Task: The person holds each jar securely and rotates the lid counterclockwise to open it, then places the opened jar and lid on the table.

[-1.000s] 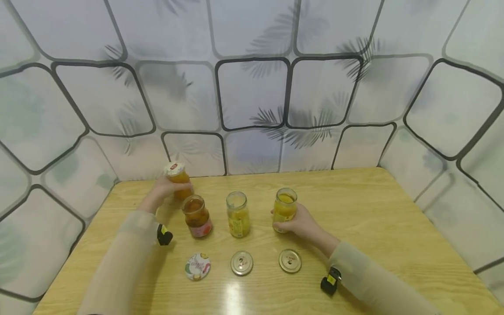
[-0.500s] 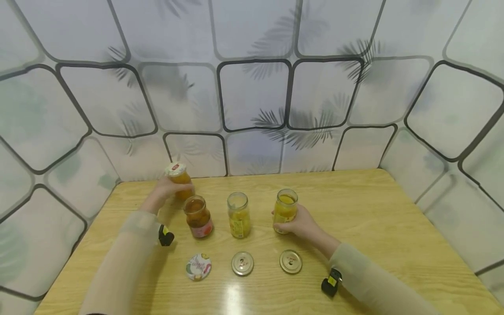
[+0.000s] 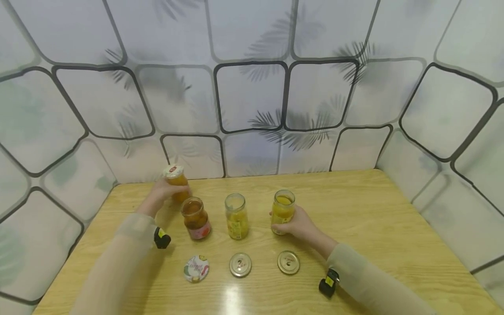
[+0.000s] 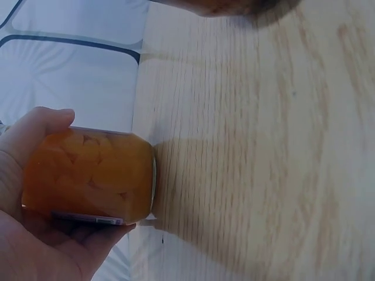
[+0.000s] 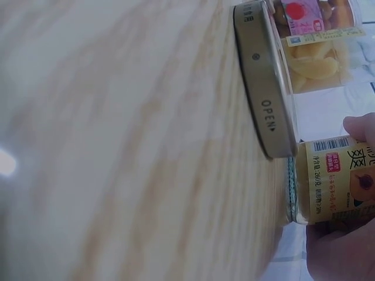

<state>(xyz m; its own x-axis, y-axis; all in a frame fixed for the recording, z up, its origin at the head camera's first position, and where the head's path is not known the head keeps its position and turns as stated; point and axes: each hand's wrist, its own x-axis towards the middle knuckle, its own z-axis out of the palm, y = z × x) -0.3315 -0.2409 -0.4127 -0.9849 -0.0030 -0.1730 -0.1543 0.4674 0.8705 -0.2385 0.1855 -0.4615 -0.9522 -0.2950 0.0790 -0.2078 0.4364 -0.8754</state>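
Observation:
At the back left, my left hand point(image 3: 167, 189) grips a lidded glass jar of orange fruit point(image 4: 94, 172), thumb on one side and fingers on the other. The jar's pale printed lid point(image 3: 173, 170) is on it. My right hand point(image 3: 301, 225) holds an uncovered jar of yellow fruit point(image 3: 283, 211) round its label, upright at the table. Between the hands stand two more uncovered jars: a brown-amber jar with a pink label point(image 3: 195, 218) beside the left hand, and a second yellow fruit jar point(image 3: 236, 218) in the middle.
Three lids lie in front of the open jars: a colourful printed lid point(image 3: 196, 268), a gold lid point(image 3: 240, 264) and another gold lid point(image 3: 288, 262). The wooden table point(image 3: 374, 245) meets a patterned wall covering point(image 3: 252, 96) at the back and sides.
The whole head view shifts slightly. Both hands keep hold of their jars, and the jars and lids stay in place.

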